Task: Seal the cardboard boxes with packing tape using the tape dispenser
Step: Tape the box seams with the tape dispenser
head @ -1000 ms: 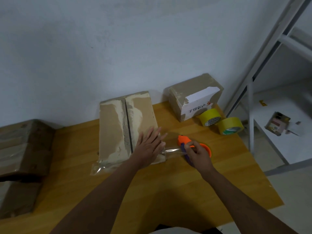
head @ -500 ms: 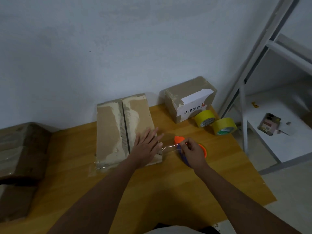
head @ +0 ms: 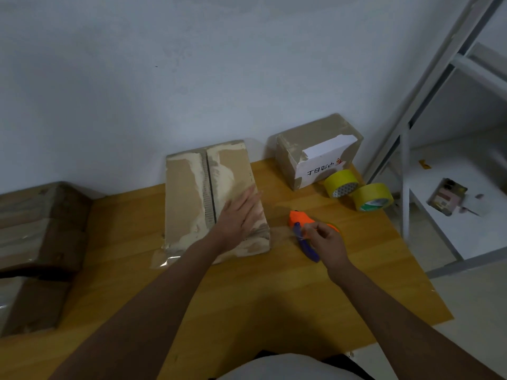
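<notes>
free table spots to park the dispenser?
Bare wood between the flat box and the stacked boxes, and along the near edge. Crowded far right: small box, two yellow tape rolls, tape dispenser.

**Browns, yellows and one bright orange**

The flat cardboard box is tan, streaked with paler torn patches and split by a dark seam. The smaller box is duller brown with a white label bearing black characters and a red mark. Two tape rolls are yellow, the nearer one with a green-and-white inner core. The tape dispenser is orange with a purple handle. The table is honey-coloured wood grain, the wall pale grey-blue, the shelving frame light grey
</notes>
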The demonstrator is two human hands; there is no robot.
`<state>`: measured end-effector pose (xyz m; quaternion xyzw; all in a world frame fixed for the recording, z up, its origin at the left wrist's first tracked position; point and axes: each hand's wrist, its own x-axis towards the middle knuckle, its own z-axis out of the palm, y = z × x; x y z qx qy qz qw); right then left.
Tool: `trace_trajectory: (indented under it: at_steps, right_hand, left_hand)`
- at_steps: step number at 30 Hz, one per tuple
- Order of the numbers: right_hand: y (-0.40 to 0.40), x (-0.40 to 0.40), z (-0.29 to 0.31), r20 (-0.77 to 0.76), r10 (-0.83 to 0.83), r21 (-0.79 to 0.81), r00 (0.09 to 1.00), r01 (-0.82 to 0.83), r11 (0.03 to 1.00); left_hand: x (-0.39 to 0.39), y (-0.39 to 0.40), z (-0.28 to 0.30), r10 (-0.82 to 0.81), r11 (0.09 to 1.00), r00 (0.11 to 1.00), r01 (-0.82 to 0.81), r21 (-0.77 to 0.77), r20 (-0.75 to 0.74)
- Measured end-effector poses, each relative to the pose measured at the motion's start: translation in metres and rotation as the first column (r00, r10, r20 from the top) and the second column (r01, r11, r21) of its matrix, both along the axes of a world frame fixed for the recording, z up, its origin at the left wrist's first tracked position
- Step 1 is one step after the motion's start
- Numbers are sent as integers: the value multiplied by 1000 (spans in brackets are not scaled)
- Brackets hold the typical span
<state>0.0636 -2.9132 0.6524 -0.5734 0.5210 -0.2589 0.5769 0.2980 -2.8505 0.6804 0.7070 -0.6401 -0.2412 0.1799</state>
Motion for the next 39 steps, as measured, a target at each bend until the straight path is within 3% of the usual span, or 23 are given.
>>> trace_trajectory:
  at_steps: [3, 7, 11, 16, 25, 27, 31, 39]
  right_hand:
    - [1, 0, -1, -19, -4, -21, 1000, 3, 1000]
    - [-1, 2, -5, -37, -9, -73, 999, 6, 997]
    - [-1, 6, -8, -39, -54, -89, 998, 50, 995]
    - [-3, 5, -13, 0, -53, -96, 999, 53, 994]
    - [-5, 7, -14, 32, -32, -110, 999, 35, 993]
    - [-7, 7, -15, 15, -34, -125, 999, 35, 991]
    - [-13, 9, -21, -38, -35, -153, 999, 29, 988]
    - [-25, 31, -26, -121, -68, -235, 990, 38, 971]
  left_hand:
    - [19, 25, 0, 47, 994, 997, -40, -106, 58]
    - [43, 54, -16, -107, 994, 940, 105, 24, 325]
    - [48, 50, -26, -227, 971, 869, 235, 37, 440]
    - [45, 48, -36, -237, 958, 787, 288, 1, 569]
    - [18, 22, -26, -171, 956, 808, 275, -103, 564]
    - [5, 6, -27, -202, 959, 824, 276, -64, 530]
    - [3, -4, -40, -242, 963, 773, 267, 46, 586]
    - [3, -4, -41, -239, 960, 807, 280, 5, 540]
